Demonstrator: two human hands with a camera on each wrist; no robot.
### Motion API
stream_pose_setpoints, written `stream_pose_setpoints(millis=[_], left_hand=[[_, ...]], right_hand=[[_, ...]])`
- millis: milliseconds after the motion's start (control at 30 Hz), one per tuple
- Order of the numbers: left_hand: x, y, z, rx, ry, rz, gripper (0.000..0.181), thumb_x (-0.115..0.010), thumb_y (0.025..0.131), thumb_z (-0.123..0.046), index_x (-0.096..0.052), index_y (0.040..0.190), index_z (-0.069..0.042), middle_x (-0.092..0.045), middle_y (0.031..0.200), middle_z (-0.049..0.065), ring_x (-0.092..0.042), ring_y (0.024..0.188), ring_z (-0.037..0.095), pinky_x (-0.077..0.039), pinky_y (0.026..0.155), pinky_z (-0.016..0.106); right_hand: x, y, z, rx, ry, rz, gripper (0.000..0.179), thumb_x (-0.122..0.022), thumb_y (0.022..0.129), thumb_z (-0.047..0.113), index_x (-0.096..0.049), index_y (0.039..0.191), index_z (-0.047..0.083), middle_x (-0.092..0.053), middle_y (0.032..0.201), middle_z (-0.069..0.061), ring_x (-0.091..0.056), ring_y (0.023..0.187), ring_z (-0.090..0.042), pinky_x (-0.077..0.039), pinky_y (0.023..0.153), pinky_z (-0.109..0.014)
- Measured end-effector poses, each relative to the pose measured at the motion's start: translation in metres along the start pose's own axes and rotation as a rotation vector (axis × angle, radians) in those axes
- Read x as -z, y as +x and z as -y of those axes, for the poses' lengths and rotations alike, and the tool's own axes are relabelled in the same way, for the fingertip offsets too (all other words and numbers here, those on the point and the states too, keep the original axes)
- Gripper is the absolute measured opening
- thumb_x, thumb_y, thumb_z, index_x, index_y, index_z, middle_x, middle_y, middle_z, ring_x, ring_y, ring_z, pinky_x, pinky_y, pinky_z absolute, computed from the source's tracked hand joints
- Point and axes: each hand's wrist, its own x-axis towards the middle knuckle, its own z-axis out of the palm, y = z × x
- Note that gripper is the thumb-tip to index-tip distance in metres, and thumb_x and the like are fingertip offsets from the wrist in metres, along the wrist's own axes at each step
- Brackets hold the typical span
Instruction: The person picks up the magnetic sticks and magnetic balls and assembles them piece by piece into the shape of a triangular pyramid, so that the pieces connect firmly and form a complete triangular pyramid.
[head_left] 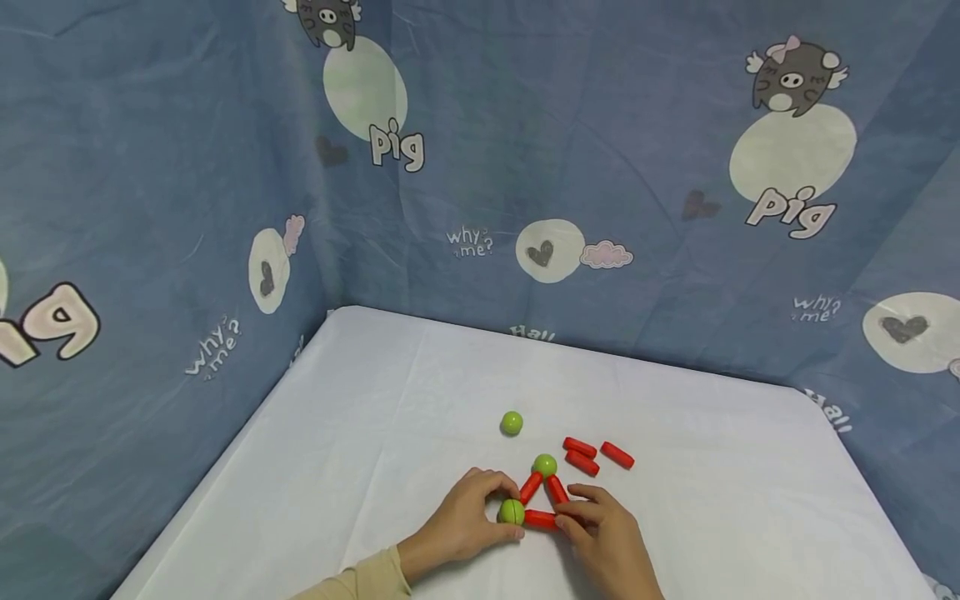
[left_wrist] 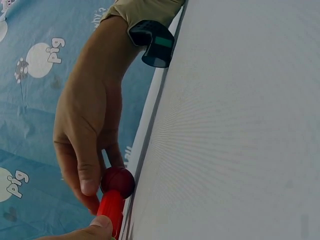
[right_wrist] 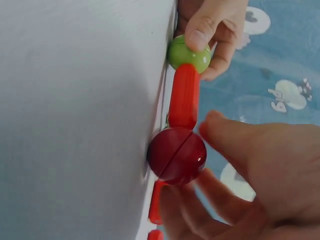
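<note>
Three red sticks and balls form a triangle on the white table. At its near-left corner my left hand (head_left: 468,518) holds a green ball (head_left: 512,512), thumb pressed on it in the right wrist view. My right hand (right_wrist: 280,175) curls loosely round a dark red ball (right_wrist: 177,156) at the near-right corner; its thumb looks slightly apart from the ball. That ball is hidden in the head view. Between these two balls lies a red stick (right_wrist: 184,97). Two more, a left stick (head_left: 531,487) and a right stick (head_left: 557,490), meet at the far green ball (head_left: 545,465).
A loose green ball (head_left: 512,422) sits beyond the triangle. To the right lie three loose red sticks, one apart (head_left: 617,455) from a pair side by side (head_left: 581,457). The white table (head_left: 420,392) borders a blue printed curtain (head_left: 480,150) behind and at the left.
</note>
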Motion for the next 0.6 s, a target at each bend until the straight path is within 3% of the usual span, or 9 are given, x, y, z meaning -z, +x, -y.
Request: stream_pose_setpoints(millis=[133, 267, 467, 600], left_hand=[[-0.001, 0.000, 0.001, 0.021, 0.000, 0.010, 0.037, -0.091, 0.075, -0.037, -0.068, 0.102, -0.030, -0.067, 0.104, -0.019, -0.052, 0.097, 0.002, -0.047, 0.090, 0.025], [-0.001, 0.001, 0.001, 0.037, -0.006, 0.024, 0.037, -0.091, 0.075, -0.037, -0.068, 0.103, -0.031, -0.066, 0.103, -0.019, -0.052, 0.098, 0.001, -0.048, 0.090, 0.026], [0.000, 0.001, 0.000, 0.043, -0.004, 0.026, 0.037, -0.091, 0.075, -0.036, -0.068, 0.103, -0.030, -0.066, 0.103, -0.020, -0.052, 0.099, 0.001, -0.048, 0.090, 0.026], [0.000, 0.001, -0.001, 0.040, -0.003, 0.022, 0.037, -0.091, 0.075, -0.036, -0.068, 0.103, -0.031, -0.066, 0.103, -0.020, -0.052, 0.099, 0.001, -0.048, 0.091, 0.026]], right_hand=[[0.006, 0.002, -0.003, -0.014, 0.042, -0.077, 0.017, -0.082, 0.085, 0.013, -0.080, 0.102, 0.019, -0.071, 0.117, 0.001, -0.069, 0.109, -0.021, -0.061, 0.085, -0.035], [0.020, 0.006, -0.013, -0.052, 0.058, -0.145, 0.029, -0.081, 0.086, 0.009, -0.075, 0.115, 0.011, -0.072, 0.116, -0.007, -0.071, 0.104, -0.025, -0.061, 0.086, -0.036], [0.047, 0.013, -0.038, -0.154, 0.120, -0.252, 0.039, -0.077, 0.091, 0.014, -0.068, 0.128, 0.007, -0.072, 0.120, -0.019, -0.073, 0.105, -0.033, -0.060, 0.088, -0.038], [0.060, 0.016, -0.054, -0.218, 0.138, -0.278, 0.041, -0.075, 0.094, 0.019, -0.065, 0.132, 0.006, -0.072, 0.122, -0.022, -0.073, 0.108, -0.036, -0.059, 0.089, -0.040]])
